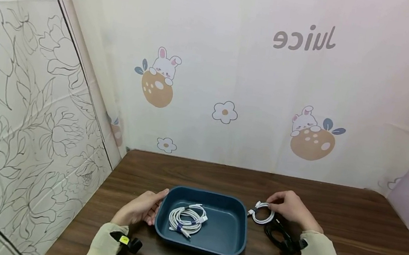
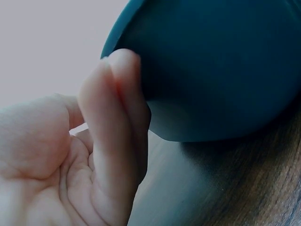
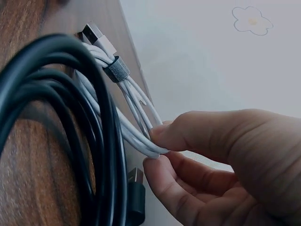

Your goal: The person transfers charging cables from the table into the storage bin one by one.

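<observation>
My left hand (image 1: 141, 207) holds the left end of a dark blue tray (image 1: 224, 229), its thumb at the rim; in the left wrist view the fingers (image 2: 113, 122) bend against the outer wall. Inside the tray's left half lies a coiled white cable (image 1: 187, 220) bound with a strap. To the right of the tray, my right hand (image 1: 292, 208) pinches a smaller coiled white USB cable (image 1: 262, 222) between thumb and fingertips. A dark strap (image 3: 116, 69) wraps that coil beside its metal plug (image 3: 96, 35).
A coiled black cable (image 3: 106, 117) with a black plug (image 3: 136, 197) lies on the wooden table (image 1: 361, 234), under and beside my right wrist. Printed curtains (image 1: 212, 68) stand behind the table's far edge and along the left.
</observation>
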A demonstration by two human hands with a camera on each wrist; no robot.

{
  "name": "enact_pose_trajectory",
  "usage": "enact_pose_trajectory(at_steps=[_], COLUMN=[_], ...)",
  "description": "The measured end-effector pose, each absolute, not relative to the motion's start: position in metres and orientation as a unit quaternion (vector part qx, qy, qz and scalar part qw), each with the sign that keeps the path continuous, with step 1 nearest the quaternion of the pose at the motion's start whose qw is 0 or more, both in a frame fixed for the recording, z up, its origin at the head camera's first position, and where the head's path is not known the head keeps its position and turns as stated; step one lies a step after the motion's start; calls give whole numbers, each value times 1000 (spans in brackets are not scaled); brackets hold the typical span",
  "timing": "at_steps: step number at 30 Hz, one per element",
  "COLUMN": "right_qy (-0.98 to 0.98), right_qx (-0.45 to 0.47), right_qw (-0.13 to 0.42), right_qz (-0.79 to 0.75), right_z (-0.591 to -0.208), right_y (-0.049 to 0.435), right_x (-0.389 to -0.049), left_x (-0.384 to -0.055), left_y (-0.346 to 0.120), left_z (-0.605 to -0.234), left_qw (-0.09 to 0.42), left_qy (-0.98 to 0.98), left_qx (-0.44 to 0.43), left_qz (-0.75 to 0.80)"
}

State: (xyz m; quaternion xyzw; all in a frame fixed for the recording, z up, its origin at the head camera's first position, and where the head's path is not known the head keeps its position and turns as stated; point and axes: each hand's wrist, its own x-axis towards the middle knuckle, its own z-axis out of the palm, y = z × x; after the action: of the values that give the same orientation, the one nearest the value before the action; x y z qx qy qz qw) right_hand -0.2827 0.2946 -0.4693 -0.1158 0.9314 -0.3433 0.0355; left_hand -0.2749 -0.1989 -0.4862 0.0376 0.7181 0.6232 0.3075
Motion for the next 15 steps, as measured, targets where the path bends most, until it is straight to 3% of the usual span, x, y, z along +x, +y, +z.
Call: enact_pose_trajectory(at_steps=[15], right_qy=[932], right_qx=[-117], right_qw=[15], right_qz=[-343], right_z=[-464], right_y=[295], right_x=[-282], left_x=[-275], left_y=[-199], left_z=[-486], left_qw=[308], left_qy=[719], left_qx=[39], left_qz=[621])
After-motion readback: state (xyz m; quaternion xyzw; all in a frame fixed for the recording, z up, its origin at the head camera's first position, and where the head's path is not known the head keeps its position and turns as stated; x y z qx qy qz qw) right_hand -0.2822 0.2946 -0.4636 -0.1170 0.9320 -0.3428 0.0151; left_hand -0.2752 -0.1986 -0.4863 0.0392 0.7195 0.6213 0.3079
